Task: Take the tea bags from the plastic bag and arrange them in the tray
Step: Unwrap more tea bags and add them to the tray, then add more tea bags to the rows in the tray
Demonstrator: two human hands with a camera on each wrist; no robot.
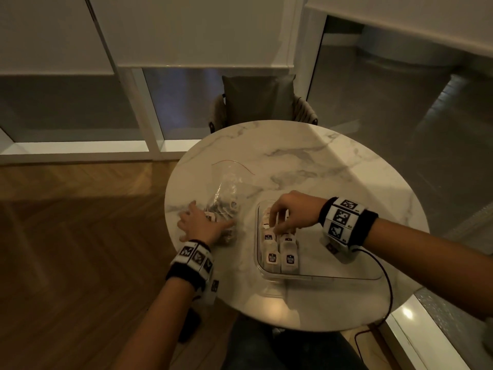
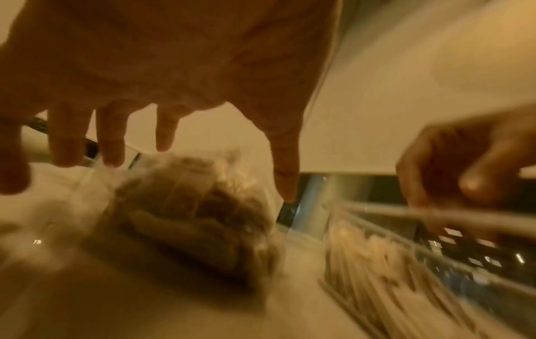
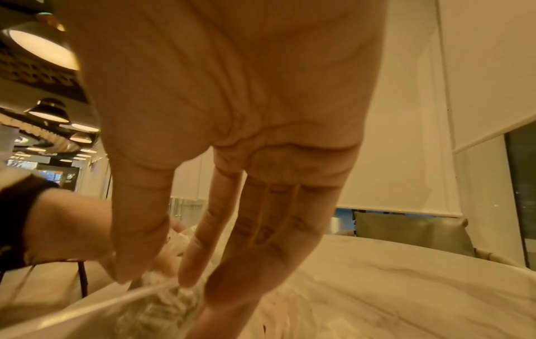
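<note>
We see one clear plastic bag (image 1: 226, 198) lying on the round marble counter (image 1: 333, 166), its red-lined mouth pointing away from us, with a heap of tea bags inside that is too jumbled to count. Just right of it sits one clear tray (image 1: 346, 276) holding tea bags (image 1: 280, 252) stood in two rows along its left end; four tags show clearly near us, while those farther back hide under our fingers. Our left hand (image 1: 200, 222) hangs over the bag with fingers spread wide, gripping nothing. Our right hand (image 1: 290, 212) reaches into the tray, fingertips down among the tea bags; whether they pinch one, we cannot tell.
</note>
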